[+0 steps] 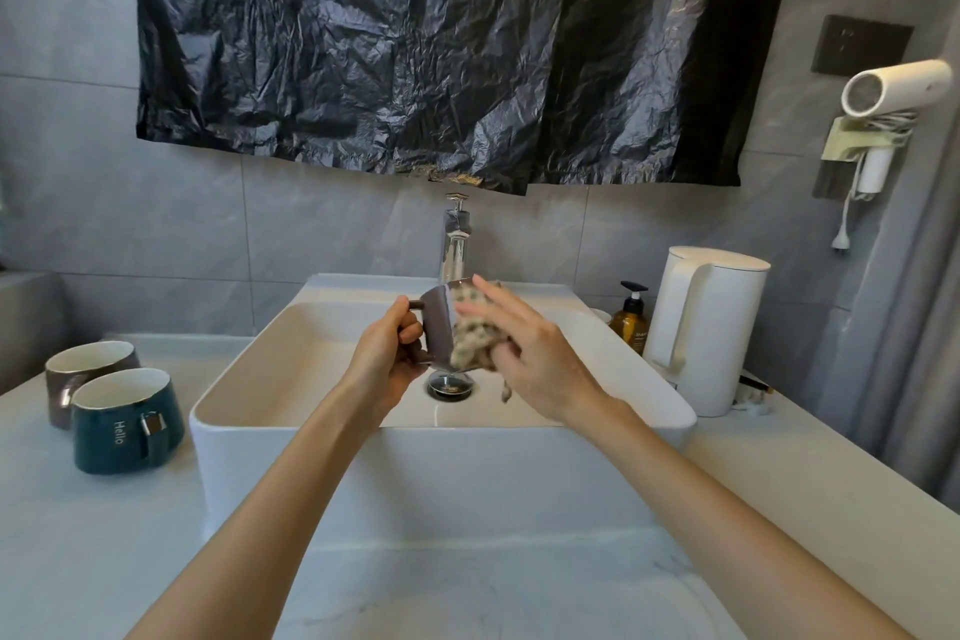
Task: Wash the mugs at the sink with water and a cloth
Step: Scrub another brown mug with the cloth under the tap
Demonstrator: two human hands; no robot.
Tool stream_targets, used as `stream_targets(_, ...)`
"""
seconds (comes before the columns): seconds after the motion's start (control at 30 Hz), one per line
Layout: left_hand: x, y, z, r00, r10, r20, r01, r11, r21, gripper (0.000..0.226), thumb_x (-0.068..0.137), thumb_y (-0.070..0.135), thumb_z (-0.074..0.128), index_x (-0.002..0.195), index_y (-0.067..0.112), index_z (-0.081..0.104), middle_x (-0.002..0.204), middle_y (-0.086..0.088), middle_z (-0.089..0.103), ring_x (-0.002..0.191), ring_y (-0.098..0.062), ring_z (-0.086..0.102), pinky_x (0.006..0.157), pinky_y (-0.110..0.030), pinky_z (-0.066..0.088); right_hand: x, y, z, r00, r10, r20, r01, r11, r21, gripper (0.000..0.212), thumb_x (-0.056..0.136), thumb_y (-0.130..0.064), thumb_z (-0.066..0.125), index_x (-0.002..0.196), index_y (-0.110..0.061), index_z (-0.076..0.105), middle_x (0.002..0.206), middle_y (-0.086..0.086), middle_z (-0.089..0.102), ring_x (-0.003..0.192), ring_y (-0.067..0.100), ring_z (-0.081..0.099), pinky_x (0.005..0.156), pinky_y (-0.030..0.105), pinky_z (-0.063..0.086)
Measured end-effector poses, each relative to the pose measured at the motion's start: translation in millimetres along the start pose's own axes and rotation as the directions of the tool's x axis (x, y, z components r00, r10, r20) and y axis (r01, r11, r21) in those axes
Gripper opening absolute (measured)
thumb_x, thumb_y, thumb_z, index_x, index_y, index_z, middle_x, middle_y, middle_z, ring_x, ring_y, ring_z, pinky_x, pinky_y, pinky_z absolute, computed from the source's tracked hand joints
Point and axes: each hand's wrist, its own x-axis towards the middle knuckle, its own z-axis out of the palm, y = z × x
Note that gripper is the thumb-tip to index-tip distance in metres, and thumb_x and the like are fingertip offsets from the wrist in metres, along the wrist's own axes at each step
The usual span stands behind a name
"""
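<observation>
Over the white sink (244,379) my left hand (387,353) grips the handle of a purple-grey mug (439,327), tipped on its side with its mouth turned right. My right hand (524,343) presses a patterned cloth (472,343) against the mug's mouth, fingers spread and blurred; a corner of the cloth hangs down. The chrome tap (456,244) stands behind the mug, and I see no water running. On the counter at the left stand a brown mug (88,369) and a dark teal mug (127,424) marked "Hello".
A white kettle (704,327) and an amber pump bottle (629,322) stand right of the sink. The drain (449,385) lies below the mug. Black plastic sheeting (441,42) covers the wall above. A hair dryer (883,94) hangs at the far right.
</observation>
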Motion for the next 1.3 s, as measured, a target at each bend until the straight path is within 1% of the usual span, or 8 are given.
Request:
stream_targets(0.4, 0.1, 1.9, -4.5, 1.0, -0.004, 0.003, 0.004, 0.989, -0.145, 0.04, 0.105, 0.028, 0.035, 0.067, 0.02, 0.043, 0.046, 0.008, 0.025, 0.05, -0.011, 0.017, 0.057, -0.024, 0.018, -22.9, 9.5, -0.3, 0.998, -0.048, -0.03, 0.053, 0.986, 0.157, 0.065, 0.079, 0.009, 0.041, 0.129, -0.028, 0.061, 0.152, -0.008, 0.036, 0.136, 0.003, 0.037, 0.101, 0.022, 0.045)
stream_targets(0.6, 0.8, 0.1, -5.0, 0.999, -0.003, 0.035, 0.008, 0.987, -0.16, 0.036, 0.105, 0.027, 0.035, 0.072, 0.018, 0.046, 0.048, 0.007, 0.025, 0.05, -0.012, 0.018, 0.06, -0.025, 0.021, -5.6, 15.3, -22.5, 0.884, 0.093, -0.458, -0.075, 0.996, 0.056, 0.044, 0.078, 0.01, 0.041, 0.093, -0.018, 0.072, 0.105, -0.004, 0.065, 0.104, 0.016, 0.059, 0.09, 0.035, 0.049)
stream_targets(0.7, -0.1, -1.5, -4.3, 0.997, -0.02, 0.077, 0.031, 0.989, -0.142, 0.035, 0.105, 0.027, 0.035, 0.071, 0.019, 0.042, 0.048, 0.007, 0.025, 0.044, -0.01, 0.021, 0.06, -0.025, 0.02, 12.7, 0.0, -26.6, 0.886, 0.39, -0.252, -0.321, 0.906, 0.274, 0.046, 0.086, -0.001, 0.04, 0.115, -0.033, 0.057, 0.124, 0.004, 0.046, 0.12, 0.024, 0.041, 0.099, 0.032, 0.036)
stream_targets(0.8, -0.2, -0.7, -5.5, 0.996, -0.034, 0.086, 0.047, 0.987, -0.152, 0.035, 0.104, 0.028, 0.036, 0.07, 0.02, 0.038, 0.047, 0.008, 0.025, 0.043, -0.009, 0.022, 0.06, -0.025, 0.018, 8.4, -2.6, -32.8, 0.922, 0.349, 0.17, -0.384, 0.885, 0.263, 0.073, 0.072, -0.02, 0.055, 0.133, -0.055, 0.034, 0.143, -0.009, 0.023, 0.131, 0.023, 0.023, 0.107, 0.041, 0.028)
stream_targets(0.87, -0.6, 0.3, -6.6, 0.995, -0.04, 0.093, 0.054, 0.988, -0.144, 0.037, 0.104, 0.028, 0.037, 0.068, 0.02, 0.039, 0.047, 0.008, 0.025, 0.044, -0.009, 0.022, 0.06, -0.026, 0.02, 3.8, 1.1, -34.2, 0.918, 0.284, 0.277, -0.319, 0.944, 0.089, 0.097, 0.069, -0.025, 0.075, 0.139, -0.059, 0.017, 0.15, -0.017, 0.009, 0.135, 0.019, 0.011, 0.106, 0.037, 0.019)
stream_targets(1.13, -5.2, 1.5, -2.6, 0.985, -0.094, 0.142, 0.107, 0.99, -0.092, 0.042, 0.103, 0.033, 0.039, 0.064, 0.02, 0.044, 0.051, 0.007, 0.029, 0.047, -0.01, 0.027, 0.06, -0.026, 0.027, 7.8, 8.5, -24.1, 0.983, 0.178, 0.041, -0.175, 0.981, -0.08, 0.098, 0.054, -0.043, 0.09, 0.133, -0.038, 0.033, 0.125, -0.022, 0.039, 0.116, 0.011, 0.031, 0.093, 0.031, 0.038)
stream_targets(1.23, -4.7, -1.7, 3.4, 0.999, -0.033, 0.004, 0.032, 0.988, 0.153, 0.041, 0.103, 0.039, 0.033, 0.073, 0.019, 0.052, 0.065, 0.005, 0.049, 0.062, -0.011, 0.041, 0.062, -0.026, 0.033, 7.8, 8.7, -23.5, 0.985, 0.172, -0.016, -0.173, 0.977, -0.123, 0.098, 0.052, -0.042, 0.089, 0.133, -0.035, 0.035, 0.127, -0.019, 0.04, 0.115, 0.013, 0.033, 0.091, 0.035, 0.041)
stream_targets(1.3, -2.3, -4.4, 3.0, 0.987, 0.123, -0.106, -0.074, 0.922, 0.38, 0.027, 0.103, 0.033, 0.036, 0.094, 0.02, 0.058, 0.101, 0.001, 0.06, 0.09, -0.016, 0.05, 0.078, -0.031, 0.04, 8.7, 10.4, -22.5, 0.98, 0.192, -0.046, -0.197, 0.971, -0.137, 0.099, 0.052, -0.042, 0.089, 0.135, -0.033, 0.036, 0.13, -0.017, 0.04, 0.114, 0.014, 0.033, 0.091, 0.036, 0.043)
